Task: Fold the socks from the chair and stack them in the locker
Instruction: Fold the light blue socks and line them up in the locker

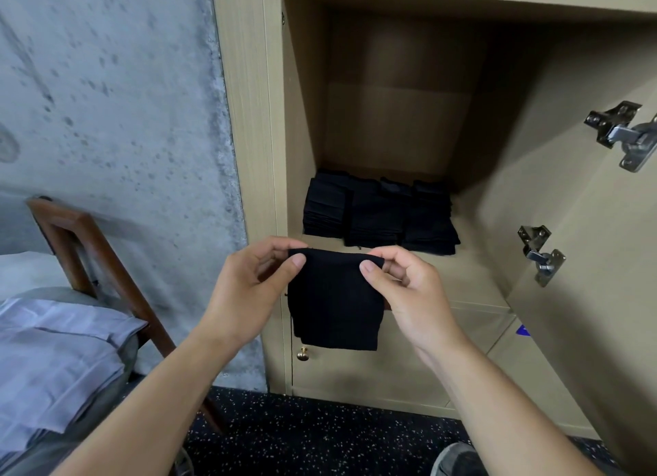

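Before the open beige wooden locker [355, 269], left hand [249, 290] and right hand [409, 290] pinching the folded black fabric sock [336, 304] by its top corners; best kept taut, lowered squarely onto the black sock stacks [380, 216].

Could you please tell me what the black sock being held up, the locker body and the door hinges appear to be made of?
Sock: soft matte black knit, probably cotton or a blend; it hangs limp from both hands.
Locker: pale beige board with faint straight grain, likely laminated particleboard rather than solid wood.
Hinges: shiny silver metal, probably steel, with bright reflections and visible screws.
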`<state>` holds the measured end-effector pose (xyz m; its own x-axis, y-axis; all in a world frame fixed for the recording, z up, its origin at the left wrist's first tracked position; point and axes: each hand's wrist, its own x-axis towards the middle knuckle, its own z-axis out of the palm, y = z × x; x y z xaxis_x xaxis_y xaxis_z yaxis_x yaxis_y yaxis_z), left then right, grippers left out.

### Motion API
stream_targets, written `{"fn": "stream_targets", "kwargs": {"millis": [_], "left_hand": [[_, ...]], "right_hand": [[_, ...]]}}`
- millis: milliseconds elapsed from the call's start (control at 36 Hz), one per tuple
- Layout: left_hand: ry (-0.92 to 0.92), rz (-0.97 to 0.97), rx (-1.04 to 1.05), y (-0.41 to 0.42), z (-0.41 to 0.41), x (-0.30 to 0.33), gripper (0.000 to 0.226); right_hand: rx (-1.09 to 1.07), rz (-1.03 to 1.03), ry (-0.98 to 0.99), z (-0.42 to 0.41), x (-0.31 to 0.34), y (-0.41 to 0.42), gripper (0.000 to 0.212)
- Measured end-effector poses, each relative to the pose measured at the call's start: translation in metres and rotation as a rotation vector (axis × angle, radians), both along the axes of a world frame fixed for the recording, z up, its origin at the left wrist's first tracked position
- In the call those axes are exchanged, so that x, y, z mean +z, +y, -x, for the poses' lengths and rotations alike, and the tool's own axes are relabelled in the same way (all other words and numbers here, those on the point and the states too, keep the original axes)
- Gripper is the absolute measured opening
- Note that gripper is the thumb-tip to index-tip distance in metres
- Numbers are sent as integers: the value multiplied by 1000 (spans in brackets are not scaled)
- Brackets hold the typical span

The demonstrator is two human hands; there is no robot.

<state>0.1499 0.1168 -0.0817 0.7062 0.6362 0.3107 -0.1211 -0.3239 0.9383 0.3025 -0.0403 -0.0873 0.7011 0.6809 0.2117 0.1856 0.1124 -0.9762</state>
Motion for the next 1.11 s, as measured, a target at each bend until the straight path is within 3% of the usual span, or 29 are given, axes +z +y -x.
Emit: {"fn": "stream_targets", "kwargs": {"millis": [306, 611, 778, 944, 1111], "left_hand": [[-15, -44, 7, 0, -1, 0, 17], [33, -40, -241, -23, -3, -6, 52], [82, 9, -220, -29, -8, -10, 62], [59, 85, -135, -29, -16, -6, 68], [30, 103, -68, -31, -25, 0, 78]], "right_hand": [[-7, 0, -5, -1, 4, -3, 18], [-130, -119, 225, -3, 2, -1, 24], [-126, -132, 305, -5, 4, -1, 26], [-89, -98, 272, -12, 5, -7, 34], [76, -10, 84, -19, 16, -22, 38]]}}
